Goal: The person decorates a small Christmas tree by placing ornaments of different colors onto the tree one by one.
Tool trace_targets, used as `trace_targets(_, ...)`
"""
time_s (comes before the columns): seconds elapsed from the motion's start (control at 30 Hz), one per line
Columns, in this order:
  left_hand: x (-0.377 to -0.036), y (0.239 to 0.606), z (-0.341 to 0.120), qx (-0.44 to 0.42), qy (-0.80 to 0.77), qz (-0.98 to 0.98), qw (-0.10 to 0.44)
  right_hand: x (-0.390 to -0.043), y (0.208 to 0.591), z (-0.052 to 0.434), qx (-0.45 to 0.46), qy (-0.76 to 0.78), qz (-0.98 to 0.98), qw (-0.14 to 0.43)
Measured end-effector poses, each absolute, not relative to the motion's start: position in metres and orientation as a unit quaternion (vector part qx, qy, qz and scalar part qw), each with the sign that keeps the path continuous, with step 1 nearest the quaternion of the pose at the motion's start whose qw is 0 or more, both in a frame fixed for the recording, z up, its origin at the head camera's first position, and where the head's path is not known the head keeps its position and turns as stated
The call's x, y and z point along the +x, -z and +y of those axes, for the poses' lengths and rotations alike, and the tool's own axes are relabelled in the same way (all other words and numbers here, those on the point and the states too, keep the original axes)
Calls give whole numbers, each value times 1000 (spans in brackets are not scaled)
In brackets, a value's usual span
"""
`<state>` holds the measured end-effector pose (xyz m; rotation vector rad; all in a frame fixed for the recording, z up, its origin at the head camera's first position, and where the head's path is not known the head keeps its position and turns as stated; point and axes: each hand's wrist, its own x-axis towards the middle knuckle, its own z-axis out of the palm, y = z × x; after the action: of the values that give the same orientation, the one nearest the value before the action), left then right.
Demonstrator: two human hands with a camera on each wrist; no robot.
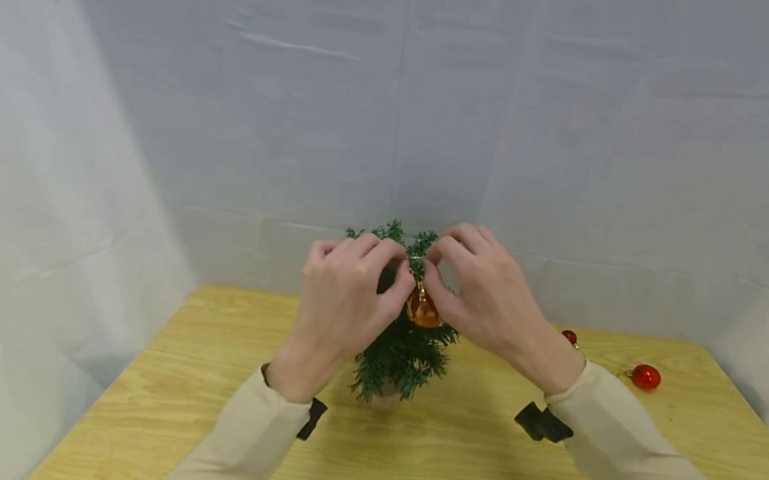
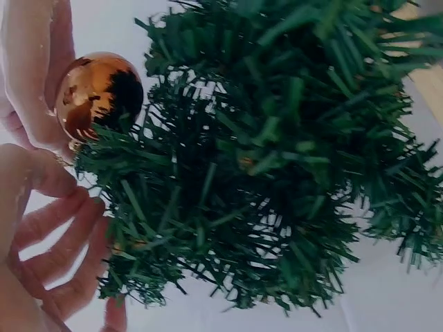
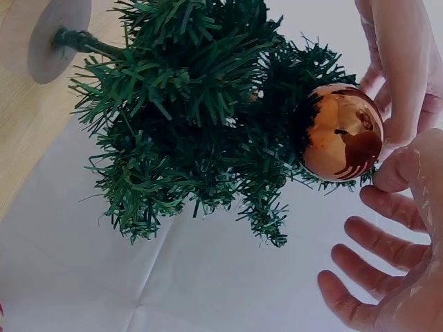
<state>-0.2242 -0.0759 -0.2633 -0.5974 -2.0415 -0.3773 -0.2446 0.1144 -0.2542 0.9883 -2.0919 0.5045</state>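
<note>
A small green artificial Christmas tree (image 1: 405,356) stands on the table, partly hidden behind both hands. A shiny orange-gold Christmas ball (image 1: 423,312) hangs against its upper front by a thin gold string (image 1: 416,258). My left hand (image 1: 353,283) pinches this string between thumb and forefinger on the left side. On the right side, my right hand (image 1: 483,287) pinches it the same way, its fingertips close to those of the left. In the right wrist view the ball (image 3: 342,131) sits beside the branches, just below the pinching fingertips, and the right hand's other fingers are spread.
On the wooden table (image 1: 206,400), a red ball (image 1: 645,377) lies to the right, with another small red ball (image 1: 569,337) partly behind the right forearm. The tree's pale round base (image 3: 59,41) shows in the right wrist view. A white sheet (image 1: 395,119) hangs behind the table.
</note>
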Motion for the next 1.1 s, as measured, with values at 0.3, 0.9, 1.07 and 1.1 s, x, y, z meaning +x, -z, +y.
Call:
trace_targets(0.3,-219,257,-71,-208,137,-873,420,-241,250,115,355,-209,-872,263)
trace_targets(0.9,-216,261,-74,-223,162,-874,401,-239,252,111,325,-261,-898,140)
trace_targets(1.07,-217,262,-75,-226,176,-874,394,-240,255,112,329,-266,-893,155)
trace_targets(1.1,-218,262,-76,-227,176,-874,393,-240,255,112,330,-267,-892,158)
